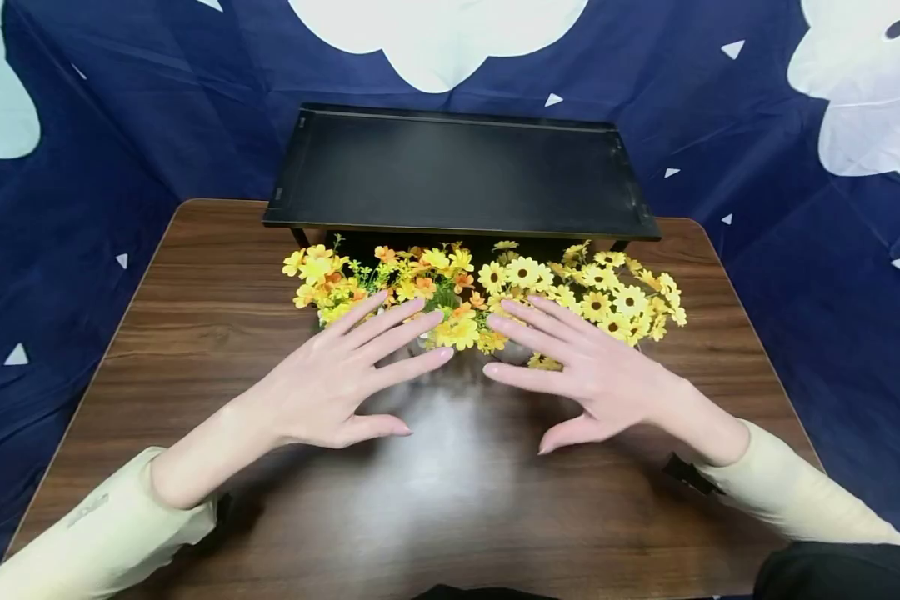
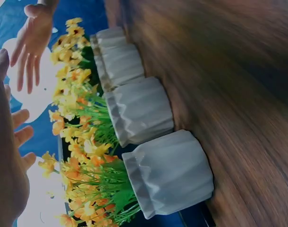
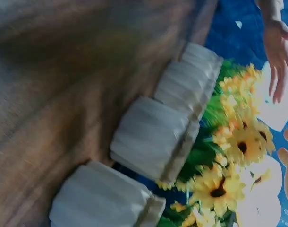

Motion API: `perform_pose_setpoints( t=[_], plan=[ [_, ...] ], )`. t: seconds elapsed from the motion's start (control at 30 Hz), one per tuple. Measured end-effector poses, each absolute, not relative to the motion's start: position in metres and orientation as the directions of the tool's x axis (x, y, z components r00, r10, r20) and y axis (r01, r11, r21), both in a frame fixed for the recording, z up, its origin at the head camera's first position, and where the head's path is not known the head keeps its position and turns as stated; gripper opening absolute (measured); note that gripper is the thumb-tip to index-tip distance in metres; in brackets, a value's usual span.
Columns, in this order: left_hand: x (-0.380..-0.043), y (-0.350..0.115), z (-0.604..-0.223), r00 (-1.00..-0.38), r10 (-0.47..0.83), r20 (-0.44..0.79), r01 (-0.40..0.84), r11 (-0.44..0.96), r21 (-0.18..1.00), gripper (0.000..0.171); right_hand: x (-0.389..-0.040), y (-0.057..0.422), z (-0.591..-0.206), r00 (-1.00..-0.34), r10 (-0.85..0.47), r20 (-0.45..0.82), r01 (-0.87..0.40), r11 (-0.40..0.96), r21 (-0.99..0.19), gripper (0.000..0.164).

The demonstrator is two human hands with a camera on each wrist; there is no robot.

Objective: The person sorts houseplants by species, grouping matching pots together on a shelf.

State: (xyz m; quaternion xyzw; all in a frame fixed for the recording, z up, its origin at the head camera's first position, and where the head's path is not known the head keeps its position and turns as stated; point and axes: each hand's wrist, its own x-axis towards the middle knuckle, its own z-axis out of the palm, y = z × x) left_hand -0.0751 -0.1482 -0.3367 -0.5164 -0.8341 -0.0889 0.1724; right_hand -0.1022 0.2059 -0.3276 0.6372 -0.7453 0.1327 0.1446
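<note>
Nearest pot (image 3: 104,198) cut off at btm, R wrist cam.

Head view: table (image 1: 435,517) fills lower centre, shelf (image 1: 457,171) stands at its far end, upper centre, with cloth (image 1: 217,108) behind and at both sides. Four pots (image 2: 170,172) holding flowers (image 1: 600,292) sit in a row mid-frame, before the shelf. Left hand (image 1: 337,375) centre-left, right hand (image 1: 600,375) centre-right, both overlapping the row's near side.

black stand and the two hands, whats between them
In the head view, a row of yellow and orange flowers lies between the black stand and the left hand and right hand, whose fingers partly overlap the flowers.
</note>
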Motion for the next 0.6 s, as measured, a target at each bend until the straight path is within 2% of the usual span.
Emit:
perform_pose_setpoints(
  t=[0.13, 0.33, 0.6],
  plan=[
    [-0.079, -0.146, -0.336, -0.408, 0.806, 0.429, 0.892, 0.452, 0.000, 0.073, -0.105, 0.213, -0.321, -0.189, -0.875, 0.446, -0.979, 0.201, -0.022, 0.083],
    [-0.084, -0.148, -0.335, -0.399, 0.761, 0.512, 0.893, 0.448, 0.030, 0.074, -0.112, 0.220, -0.318, -0.201, -0.789, 0.581, -0.977, 0.206, -0.059, 0.084],
    [-0.087, -0.156, -0.327, -0.481, 0.684, 0.549, 0.852, 0.511, 0.110, 0.075, -0.119, 0.230, -0.312, -0.277, -0.652, 0.706, -0.958, 0.247, -0.147, 0.084]
  ],
)
